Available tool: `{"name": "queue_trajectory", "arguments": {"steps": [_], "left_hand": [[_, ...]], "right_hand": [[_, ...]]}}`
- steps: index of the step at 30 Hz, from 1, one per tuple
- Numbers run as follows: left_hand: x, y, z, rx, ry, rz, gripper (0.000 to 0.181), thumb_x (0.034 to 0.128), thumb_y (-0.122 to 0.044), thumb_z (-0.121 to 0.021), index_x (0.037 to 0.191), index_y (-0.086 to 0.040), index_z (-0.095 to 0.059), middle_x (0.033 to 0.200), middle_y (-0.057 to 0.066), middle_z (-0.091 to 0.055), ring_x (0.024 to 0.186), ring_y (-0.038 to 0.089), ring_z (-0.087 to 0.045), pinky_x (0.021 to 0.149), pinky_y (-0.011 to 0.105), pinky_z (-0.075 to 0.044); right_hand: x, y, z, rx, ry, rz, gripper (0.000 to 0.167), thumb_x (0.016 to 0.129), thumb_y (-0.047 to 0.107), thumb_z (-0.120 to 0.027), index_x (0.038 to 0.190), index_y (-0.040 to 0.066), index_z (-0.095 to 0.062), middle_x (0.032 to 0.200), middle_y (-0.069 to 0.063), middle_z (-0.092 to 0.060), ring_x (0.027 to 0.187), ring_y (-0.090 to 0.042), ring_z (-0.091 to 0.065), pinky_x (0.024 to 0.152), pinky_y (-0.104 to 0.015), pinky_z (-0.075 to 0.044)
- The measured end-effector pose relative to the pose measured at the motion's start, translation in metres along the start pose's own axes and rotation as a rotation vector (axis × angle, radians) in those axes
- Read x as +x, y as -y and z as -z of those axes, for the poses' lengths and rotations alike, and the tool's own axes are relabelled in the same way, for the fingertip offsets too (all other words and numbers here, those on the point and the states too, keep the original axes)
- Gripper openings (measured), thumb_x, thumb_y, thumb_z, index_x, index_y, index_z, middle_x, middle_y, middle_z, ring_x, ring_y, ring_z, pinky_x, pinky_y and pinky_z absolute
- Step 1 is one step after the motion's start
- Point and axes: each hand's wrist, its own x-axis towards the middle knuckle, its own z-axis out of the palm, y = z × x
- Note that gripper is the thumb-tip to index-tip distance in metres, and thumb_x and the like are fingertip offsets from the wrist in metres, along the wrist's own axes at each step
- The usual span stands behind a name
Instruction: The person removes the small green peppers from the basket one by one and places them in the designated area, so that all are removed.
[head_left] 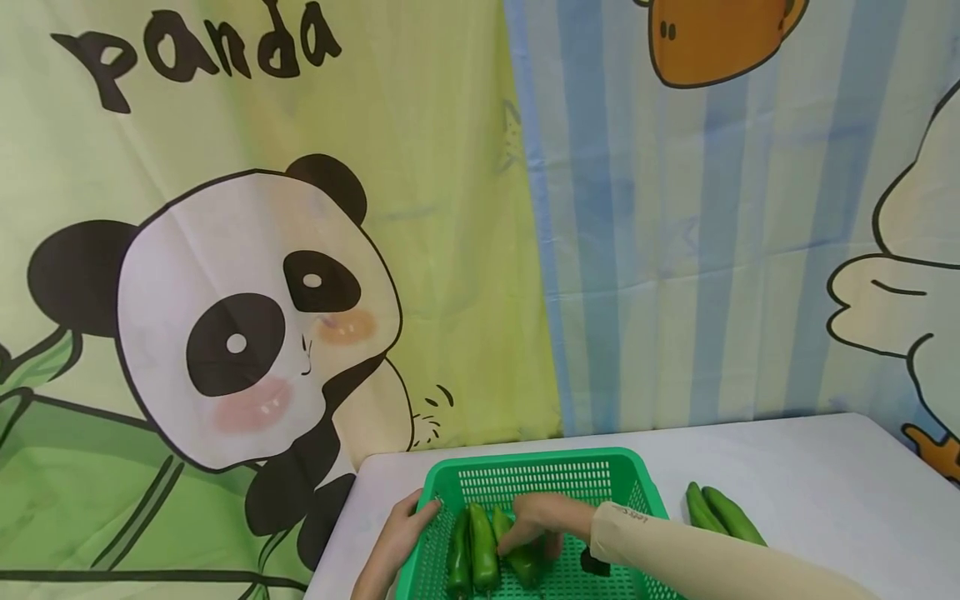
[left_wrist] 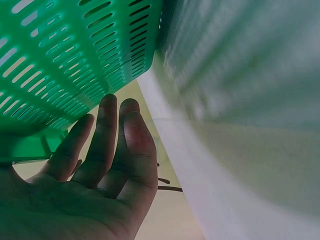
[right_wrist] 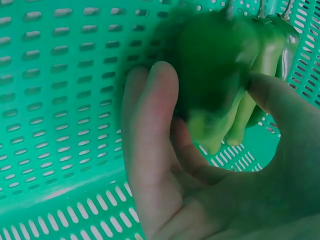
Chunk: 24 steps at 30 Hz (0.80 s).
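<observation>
A green plastic basket with slotted walls stands on the white table. My left hand holds its left side, thumb over the rim. In the left wrist view, the fingers lie along the outer wall. Inside the basket, my right hand grips a green pepper, thumb on one side and fingers on the other. Two more green peppers, one in the middle and one at the left, lie side by side to its left. The right wrist view shows their stems.
Two long green vegetables lie on the white table to the right of the basket, partly behind the right sleeve. A printed curtain with a panda hangs behind the table.
</observation>
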Motion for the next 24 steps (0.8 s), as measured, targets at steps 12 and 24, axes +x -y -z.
{"name": "queue_trajectory", "arguments": {"steps": [12, 24], "left_hand": [[-0.001, -0.002, 0.000, 0.009, -0.002, 0.006, 0.055, 0.1017, -0.035, -0.055, 0.143, 0.001, -0.052, 0.119, 0.019, -0.067, 0.091, 0.018, -0.068, 0.074, 0.037, -0.059], [-0.002, -0.002, -0.001, 0.005, 0.003, 0.002, 0.055, 0.1015, -0.036, -0.055, 0.142, 0.000, -0.053, 0.120, 0.019, -0.067, 0.091, 0.019, -0.068, 0.075, 0.037, -0.059]], "right_hand": [[-0.086, 0.059, 0.006, -0.189, -0.085, -0.084, 0.068, 0.079, 0.057, -0.079, 0.126, 0.013, -0.059, 0.122, -0.008, -0.062, 0.063, -0.028, -0.069, 0.057, -0.043, -0.059], [-0.078, 0.046, 0.008, -0.207, -0.087, -0.006, 0.043, 0.083, 0.051, -0.075, 0.105, 0.015, -0.067, 0.100, -0.004, -0.064, 0.058, -0.025, -0.068, 0.055, -0.040, -0.057]]}}
